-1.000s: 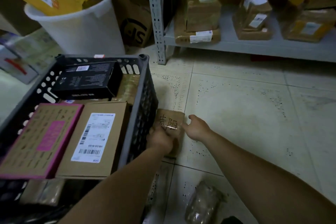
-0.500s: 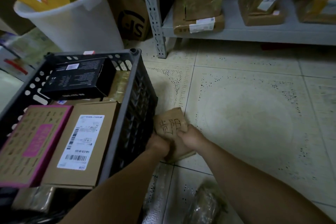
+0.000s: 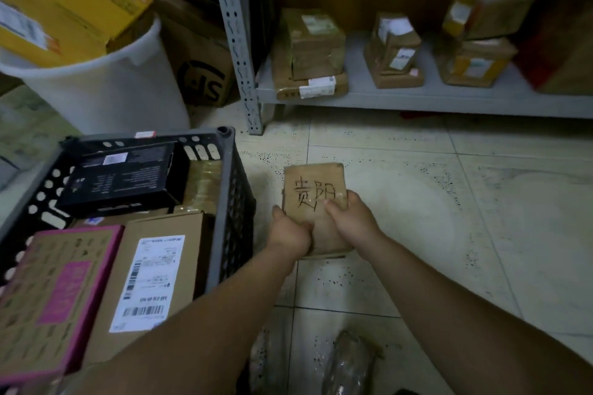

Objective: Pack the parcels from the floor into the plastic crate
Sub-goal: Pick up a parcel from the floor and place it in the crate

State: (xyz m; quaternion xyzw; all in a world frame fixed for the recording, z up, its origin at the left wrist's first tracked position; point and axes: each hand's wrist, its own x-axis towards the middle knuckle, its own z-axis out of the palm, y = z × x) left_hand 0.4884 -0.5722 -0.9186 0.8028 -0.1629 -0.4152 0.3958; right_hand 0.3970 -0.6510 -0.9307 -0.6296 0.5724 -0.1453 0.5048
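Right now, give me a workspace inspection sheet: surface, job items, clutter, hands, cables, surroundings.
Surface: pale tiled floor, speckled with dark spots.
Job's things: brown parcel with handwritten characters, held beside the black crate, right of its wall. Crate already holds a black box, a pink-edged box and a cardboard box with a barcode label.
Clutter: plastic-wrapped bundle on the floor near the bottom edge.
Hands: left hand and right hand both grip the parcel's near end.
Cables: nothing seen.
Surroundings: grey metal shelf stacked with taped parcels; white bin holding yellow boxes.
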